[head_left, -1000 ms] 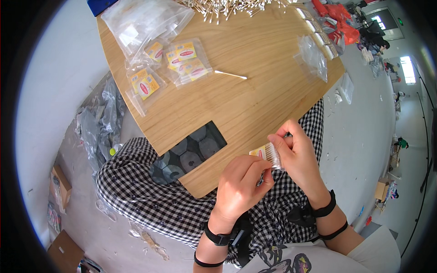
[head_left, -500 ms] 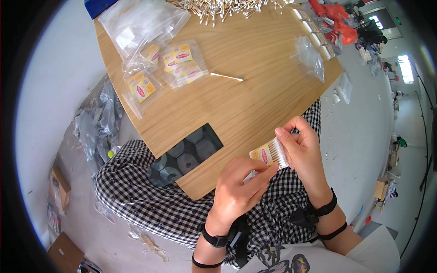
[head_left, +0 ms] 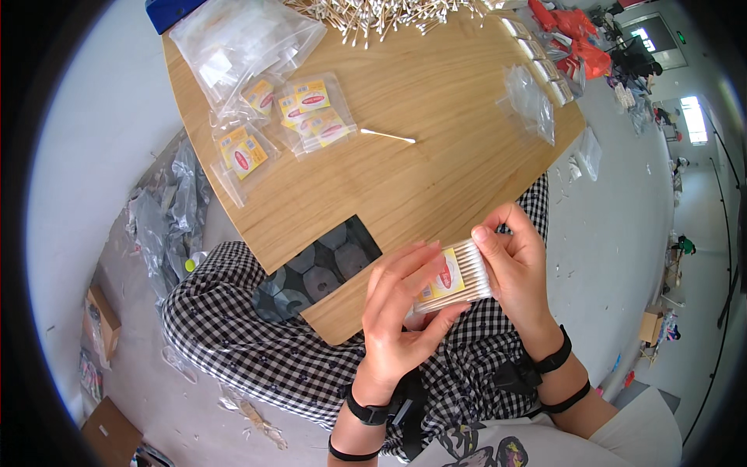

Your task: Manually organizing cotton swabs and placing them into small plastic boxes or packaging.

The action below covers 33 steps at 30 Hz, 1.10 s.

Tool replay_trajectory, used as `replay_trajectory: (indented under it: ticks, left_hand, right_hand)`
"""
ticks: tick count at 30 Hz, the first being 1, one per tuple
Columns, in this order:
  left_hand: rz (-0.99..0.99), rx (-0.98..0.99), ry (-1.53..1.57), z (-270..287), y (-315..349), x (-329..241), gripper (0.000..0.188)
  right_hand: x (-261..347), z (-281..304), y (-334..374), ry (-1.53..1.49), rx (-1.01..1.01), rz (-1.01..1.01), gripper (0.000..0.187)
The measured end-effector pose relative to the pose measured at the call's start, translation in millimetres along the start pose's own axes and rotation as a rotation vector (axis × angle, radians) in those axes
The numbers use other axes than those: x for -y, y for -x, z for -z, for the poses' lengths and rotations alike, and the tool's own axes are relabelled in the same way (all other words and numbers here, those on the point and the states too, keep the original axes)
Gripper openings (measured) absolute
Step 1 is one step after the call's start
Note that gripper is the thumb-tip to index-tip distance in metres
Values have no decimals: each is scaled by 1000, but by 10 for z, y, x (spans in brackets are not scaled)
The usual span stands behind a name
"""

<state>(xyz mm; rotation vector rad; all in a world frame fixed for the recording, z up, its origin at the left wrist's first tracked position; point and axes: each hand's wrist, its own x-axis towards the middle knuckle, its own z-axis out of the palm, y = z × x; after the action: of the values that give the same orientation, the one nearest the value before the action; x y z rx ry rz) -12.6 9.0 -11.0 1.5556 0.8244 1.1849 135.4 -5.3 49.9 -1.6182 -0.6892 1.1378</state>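
Head view: swab pack (head_left: 467, 274), yellow label inside, sits between both hands over bench's near edge and checked lap (head_left: 233, 319). Left hand (head_left: 395, 303) grips pack's left end, fingers over label, thumb along lower edge. Right hand (head_left: 515, 268) pinches swab-tip end, thumb uppermost. Farther out on bench (head_left: 436, 171): lone swab (head_left: 387, 136), beside it small bag (head_left: 342, 142) of yellow cards; large clear bag (head_left: 253, 43) behind. Loose swab heap (head_left: 381, 14) at far side; clear bags (head_left: 531, 101) near right edge.
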Motion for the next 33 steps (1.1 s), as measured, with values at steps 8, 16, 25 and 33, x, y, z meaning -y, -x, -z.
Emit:
replay_trajectory:
  ticks: [8, 16, 25, 33]
  left_hand:
    - [4, -3, -2, 1, -6, -7, 53]
    - [92, -32, 65, -13, 13, -5, 47]
    - [292, -132, 397, 21, 72, 35, 28]
    - [330, -120, 483, 55, 111, 88, 30]
  right_hand:
    - [-60, -18, 2, -61, -53, -16, 17]
    - [-71, 81, -39, -124, -18, -219, 19]
    - [-33, 136, 40, -83, 184, -54, 26]
    - [-63, 183, 61, -69, 253, 121, 11]
